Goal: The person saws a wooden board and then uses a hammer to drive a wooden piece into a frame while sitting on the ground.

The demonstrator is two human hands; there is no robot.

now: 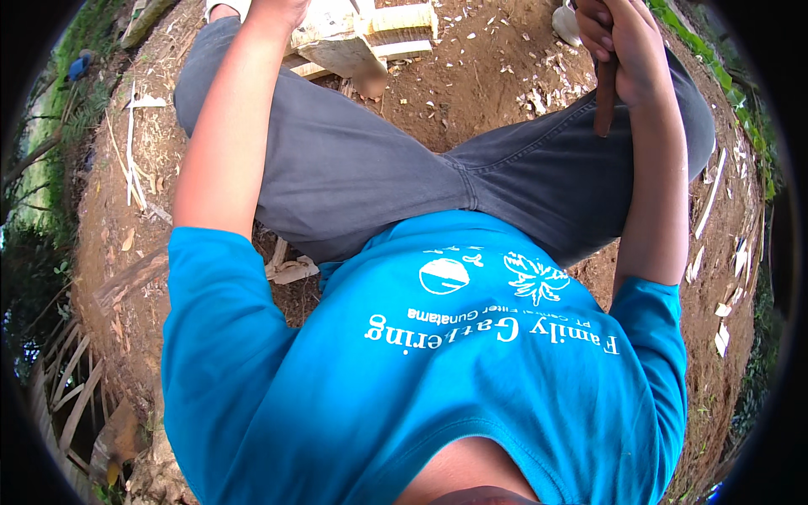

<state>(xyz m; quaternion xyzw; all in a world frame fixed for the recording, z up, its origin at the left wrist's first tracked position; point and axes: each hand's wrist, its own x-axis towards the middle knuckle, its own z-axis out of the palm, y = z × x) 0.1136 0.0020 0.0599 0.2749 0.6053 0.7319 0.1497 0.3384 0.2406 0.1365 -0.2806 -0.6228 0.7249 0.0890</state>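
My right hand is closed around a brown wooden handle, whose lower end sticks out below the fist over my right leg. What the handle belongs to lies beyond the top edge. Only part of my left hand shows at the top edge, close to a pale hewn wood block; its fingers are cut off from view. The block rests tilted across split pale wood pieces on the ground between my feet.
Wood chips litter the brown dirt. Long pale strips lie at the left, more shavings at the right. A brown log is beside my left hip. Green plants border the ground.
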